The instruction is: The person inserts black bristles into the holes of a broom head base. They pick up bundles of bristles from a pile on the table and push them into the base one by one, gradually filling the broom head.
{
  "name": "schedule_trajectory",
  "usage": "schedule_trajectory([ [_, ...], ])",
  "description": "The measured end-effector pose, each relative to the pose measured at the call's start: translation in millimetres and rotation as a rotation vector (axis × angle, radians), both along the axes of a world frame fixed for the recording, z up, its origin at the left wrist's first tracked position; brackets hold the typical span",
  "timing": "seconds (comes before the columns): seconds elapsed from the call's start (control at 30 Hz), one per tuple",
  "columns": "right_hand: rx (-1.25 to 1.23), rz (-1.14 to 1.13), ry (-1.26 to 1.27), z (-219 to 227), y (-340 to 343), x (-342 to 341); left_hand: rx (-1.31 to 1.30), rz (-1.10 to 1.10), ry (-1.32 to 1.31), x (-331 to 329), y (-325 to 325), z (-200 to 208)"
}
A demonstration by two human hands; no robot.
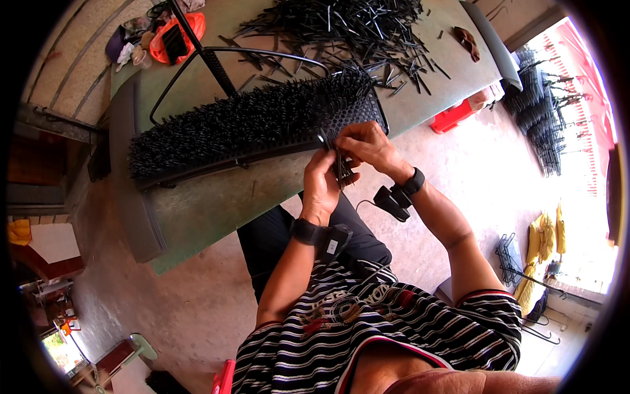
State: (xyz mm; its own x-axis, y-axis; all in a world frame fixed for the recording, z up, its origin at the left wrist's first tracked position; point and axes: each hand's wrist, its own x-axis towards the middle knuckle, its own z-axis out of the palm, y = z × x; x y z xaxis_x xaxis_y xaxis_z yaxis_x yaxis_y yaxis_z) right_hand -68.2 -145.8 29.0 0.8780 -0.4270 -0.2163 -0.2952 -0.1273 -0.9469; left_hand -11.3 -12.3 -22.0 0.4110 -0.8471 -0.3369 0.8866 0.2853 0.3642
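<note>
In my left hand [321,184] is a small bunch of thin black strips [343,169], gripped upright. My right hand [371,147] meets it from the right, its thumb and forefinger pinched at the top of the bunch; what exactly sits between those fingertips is too small to tell. Just beyond both hands lies a long black perforated panel [357,113]. Dense black bristle-like strips [230,128] stand over most of it, while bare holes show at its right end. A black tubular frame [213,69] rises behind the panel.
The panel rests on a green-topped table [197,236]. A large heap of loose black strips [341,23] covers its far side. An orange bag [177,39] sits far left, a brown object [466,43] far right. Stacked black racks [541,111] stand on the floor at right.
</note>
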Motion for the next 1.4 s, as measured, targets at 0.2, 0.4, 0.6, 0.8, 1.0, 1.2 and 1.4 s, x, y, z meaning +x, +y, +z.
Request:
schedule_trajectory([
  [0.2, 0.314, -0.205, -0.107, -4, -13, -7, 0.261, 0.028, -0.192, -1, 0, -7],
  [0.4, -0.139, -0.408, -0.362, 9, -23, 9, 0.305, 0.077, -0.269, -4, 1, -8],
  [0.6, -0.392, -0.417, -0.411, 1, -17, 22, 0.36, 0.066, -0.263, -6, 1, 0],
  [0.8, -0.539, -0.349, -0.383, -5, -12, 26, 0.366, 0.058, -0.261, -5, 3, -1],
  [1.0, -1.075, -0.07, -0.212, -8, -24, 28, 0.374, 0.053, -0.278, -6, 3, 1],
  [1.2, -0.927, -0.013, -0.191, 13, -1, 19, 0.362, 0.056, -0.395, -6, 2, -3],
  [1.4, -0.822, 0.131, -0.103, 0, 4, 8, 0.319, -0.002, -0.505, -13, -6, -10],
])
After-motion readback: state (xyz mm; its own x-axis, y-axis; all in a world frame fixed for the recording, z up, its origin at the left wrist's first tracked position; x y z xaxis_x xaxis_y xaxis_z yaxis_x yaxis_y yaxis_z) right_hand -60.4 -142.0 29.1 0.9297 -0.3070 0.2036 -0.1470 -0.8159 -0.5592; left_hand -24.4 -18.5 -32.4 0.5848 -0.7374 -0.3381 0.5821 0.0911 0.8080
